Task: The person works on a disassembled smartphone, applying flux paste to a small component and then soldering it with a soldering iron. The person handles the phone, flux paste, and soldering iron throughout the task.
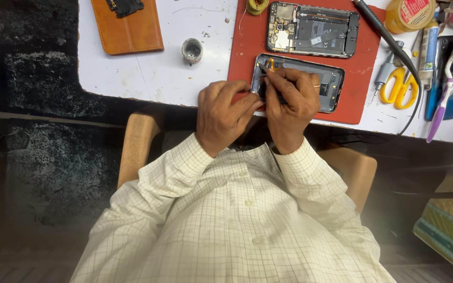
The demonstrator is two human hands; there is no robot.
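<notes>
A grey phone back frame (333, 84) lies on a red work mat (360, 73) at the near edge of a white table (148, 73). My left hand (221, 115) grips the frame's near left corner. My right hand (291, 105) rests over the frame's left half and pinches a thin dark tool (263, 69), whose tip points into the top left corner beside a small orange part (270, 63). My hands hide the frame's left half. Just beyond lies an opened phone (313, 29) with its battery and circuit board bare.
A brown leather case (127, 29) lies far left, with a small round tin (192, 51) near it. Right of the mat lie a soldering iron (386, 34), yellow scissors (399, 86), a tube (428, 50), a purple toothbrush (443, 94) and a yellow jar (410, 13). Wooden chair arms (137, 141) flank me.
</notes>
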